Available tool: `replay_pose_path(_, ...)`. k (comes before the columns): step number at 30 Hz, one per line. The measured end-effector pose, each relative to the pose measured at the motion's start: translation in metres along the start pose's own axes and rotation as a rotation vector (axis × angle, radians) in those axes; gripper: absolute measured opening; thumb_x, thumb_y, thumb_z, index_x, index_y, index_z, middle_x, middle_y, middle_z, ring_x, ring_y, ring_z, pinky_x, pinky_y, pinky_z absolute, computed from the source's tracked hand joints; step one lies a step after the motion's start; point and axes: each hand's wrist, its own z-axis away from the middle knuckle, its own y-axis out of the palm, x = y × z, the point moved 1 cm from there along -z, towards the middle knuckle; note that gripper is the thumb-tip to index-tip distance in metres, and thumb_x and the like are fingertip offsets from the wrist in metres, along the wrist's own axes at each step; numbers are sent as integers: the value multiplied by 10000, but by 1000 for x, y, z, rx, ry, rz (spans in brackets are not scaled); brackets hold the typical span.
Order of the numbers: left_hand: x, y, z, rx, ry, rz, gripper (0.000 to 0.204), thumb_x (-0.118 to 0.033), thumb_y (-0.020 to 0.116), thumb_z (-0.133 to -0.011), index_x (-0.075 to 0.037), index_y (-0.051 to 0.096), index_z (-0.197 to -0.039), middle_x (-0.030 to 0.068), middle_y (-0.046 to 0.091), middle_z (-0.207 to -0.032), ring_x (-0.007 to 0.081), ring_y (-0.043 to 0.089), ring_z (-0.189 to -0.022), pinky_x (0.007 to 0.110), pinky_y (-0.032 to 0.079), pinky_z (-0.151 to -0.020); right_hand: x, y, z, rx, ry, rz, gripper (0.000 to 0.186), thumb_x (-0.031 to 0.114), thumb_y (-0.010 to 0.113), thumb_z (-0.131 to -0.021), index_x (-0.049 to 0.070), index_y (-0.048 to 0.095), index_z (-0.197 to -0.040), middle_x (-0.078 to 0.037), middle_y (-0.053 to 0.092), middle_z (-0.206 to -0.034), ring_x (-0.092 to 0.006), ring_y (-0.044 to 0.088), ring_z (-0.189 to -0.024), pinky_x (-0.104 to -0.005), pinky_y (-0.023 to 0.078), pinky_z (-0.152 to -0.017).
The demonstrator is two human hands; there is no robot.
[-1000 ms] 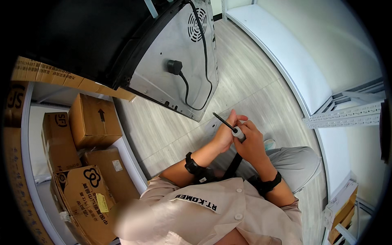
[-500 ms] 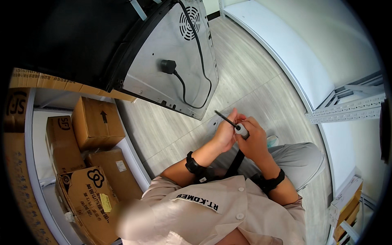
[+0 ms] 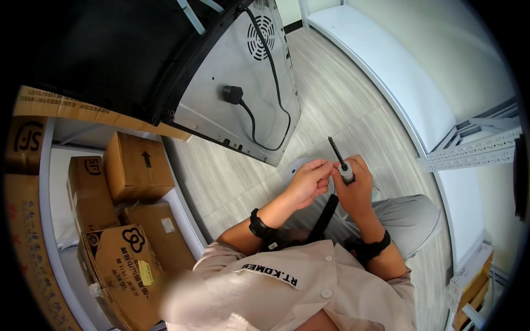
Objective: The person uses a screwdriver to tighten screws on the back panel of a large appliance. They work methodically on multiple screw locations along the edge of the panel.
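My right hand [image 3: 356, 190] is wrapped round the grey handle of a screwdriver [image 3: 347, 175], whose dark shaft points up and slightly left, away from me. Close beside it on the left, my left hand [image 3: 307, 186] is closed in a pinch, its fingertips next to my right thumb. Whether something small is between those fingertips I cannot make out. Beyond both hands stands a grey metal appliance panel [image 3: 201, 113] with round vent slots. A black power plug [image 3: 232, 94] rests against the panel, its cord [image 3: 280, 105] looping down along the right edge.
Several cardboard boxes [image 3: 141, 171] fill a white shelf [image 3: 185, 218] on my left. A long pale shelf [image 3: 386, 71] curves along the right, with a perforated metal upright [image 3: 469, 156]. Wood-look flooring [image 3: 331, 88] lies between. My grey-trousered knee [image 3: 411, 223] is bent at the right.
My left hand has drawn back from the screwdriver and its fingers have closed into a pinch. My right hand has shifted right, and the screwdriver's shaft has swung from pointing left to nearly upward.
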Motion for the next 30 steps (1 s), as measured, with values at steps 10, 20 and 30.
replay_pose_path(10, 0, -18, -3, 107, -105, 121, 202, -130, 549, -1007, -25, 616, -1166, -60, 415, -711, 54, 367, -609, 203, 328, -547, 3, -3, -1, 38, -45, 11, 215, -12, 697, -740, 15, 687, -952, -114, 619, -901, -295, 634, -773, -353, 494, -651)
replay_pose_path(20, -14, -34, -13, 63, 82, 496, 65, -160, 603, -978, -98, 588, -964, -66, 412, -629, 61, 360, -542, 217, 292, -496, 7, -3, 4, 115, 48, 7, 321, 113, 735, -802, 37, 660, -1104, -145, 662, -1001, -347, 655, -857, -392, 513, -729)
replay_pose_path(30, -24, -41, -2, -251, 449, 341, 94, -178, 566, -1013, -96, 607, -1035, -73, 341, -634, 60, 290, -548, 225, 256, -502, -6, 0, 14, 229, 174, 34, 304, 202, 693, -868, 22, 666, -1112, -152, 684, -954, -353, 661, -858, -406, 512, -730)
